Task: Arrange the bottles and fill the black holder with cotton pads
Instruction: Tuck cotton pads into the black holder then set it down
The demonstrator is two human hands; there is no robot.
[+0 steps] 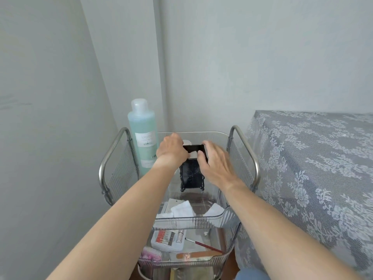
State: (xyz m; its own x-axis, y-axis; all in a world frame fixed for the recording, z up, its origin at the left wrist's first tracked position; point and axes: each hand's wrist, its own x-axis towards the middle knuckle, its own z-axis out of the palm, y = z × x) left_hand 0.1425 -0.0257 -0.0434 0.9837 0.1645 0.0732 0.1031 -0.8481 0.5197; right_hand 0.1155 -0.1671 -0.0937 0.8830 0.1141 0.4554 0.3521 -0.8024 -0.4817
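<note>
A black ornate holder [191, 176] stands upright inside a clear plastic bin [214, 136] on top of a metal cart. White cotton pads [192, 154] show at the holder's open top. My left hand [171, 150] is at the holder's top left, fingers closed on the pads. My right hand [216, 160] rests at the top right with its fingertips on the rim and the pads. A tall bottle of blue-green liquid [143, 136] with a clear cap stands at the cart's left. Loose white cotton pads [182, 209] lie at the bin's near end.
The cart has metal side handles [113, 156] and mesh walls. A lower clear tray [181, 257] holds a small case, a red-handled brush, a nail file and other bits. A table under a lace cloth [314, 168] stands at the right. Grey walls close in behind and left.
</note>
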